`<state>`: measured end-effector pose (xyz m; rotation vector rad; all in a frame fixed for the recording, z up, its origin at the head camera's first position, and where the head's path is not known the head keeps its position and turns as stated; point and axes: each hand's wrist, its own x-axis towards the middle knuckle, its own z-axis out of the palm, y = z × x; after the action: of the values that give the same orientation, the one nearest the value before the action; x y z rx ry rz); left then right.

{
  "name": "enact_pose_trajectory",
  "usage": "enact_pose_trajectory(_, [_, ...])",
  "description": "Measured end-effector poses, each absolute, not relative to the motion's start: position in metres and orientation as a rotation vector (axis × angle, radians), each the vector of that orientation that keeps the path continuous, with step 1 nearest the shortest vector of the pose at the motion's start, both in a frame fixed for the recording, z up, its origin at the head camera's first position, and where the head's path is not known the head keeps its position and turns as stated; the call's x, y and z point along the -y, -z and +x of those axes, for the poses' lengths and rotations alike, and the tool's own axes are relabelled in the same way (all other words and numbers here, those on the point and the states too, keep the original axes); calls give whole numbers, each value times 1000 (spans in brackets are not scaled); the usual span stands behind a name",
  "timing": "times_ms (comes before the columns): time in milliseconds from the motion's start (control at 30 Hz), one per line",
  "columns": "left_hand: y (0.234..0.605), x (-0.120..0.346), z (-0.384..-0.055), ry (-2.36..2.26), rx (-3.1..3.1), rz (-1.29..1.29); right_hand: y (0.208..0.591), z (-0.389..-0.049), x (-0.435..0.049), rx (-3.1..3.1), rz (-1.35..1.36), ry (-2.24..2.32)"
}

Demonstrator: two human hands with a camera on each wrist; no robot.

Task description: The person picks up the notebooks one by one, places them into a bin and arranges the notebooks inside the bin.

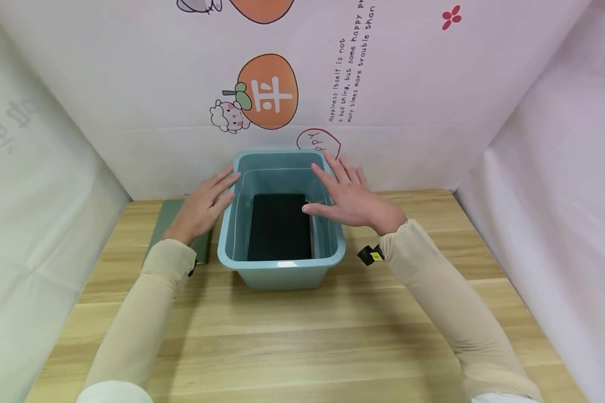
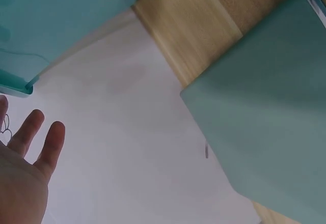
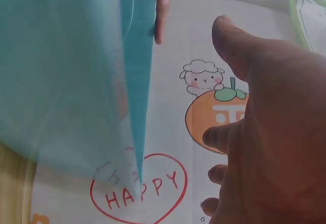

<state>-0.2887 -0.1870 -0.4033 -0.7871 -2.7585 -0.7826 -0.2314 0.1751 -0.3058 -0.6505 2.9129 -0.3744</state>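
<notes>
A light blue plastic bin stands on the wooden table, with a flat black rectangular thing lying inside it. Along the bin's left rim, my left hand has its fingers extended, fingertips right at the edge. My right hand is spread over the right rim, its thumb reaching above the inside of the bin. Neither hand grips anything. Under my left forearm lies a grey-green notebook, partly hidden by the arm in the head view; page edges show at one corner in the left wrist view.
Behind the bin rises a white printed cloth, and more white cloth hangs on both sides. Bare wooden table stretches in front of the bin. A black strap with a yellow tag sits by my right wrist.
</notes>
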Motion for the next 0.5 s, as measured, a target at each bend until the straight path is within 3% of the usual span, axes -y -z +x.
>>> enact_pose_trajectory(500, [403, 193, -286, 688, 2757, -742, 323, -236, -202, -2800, -705, 464])
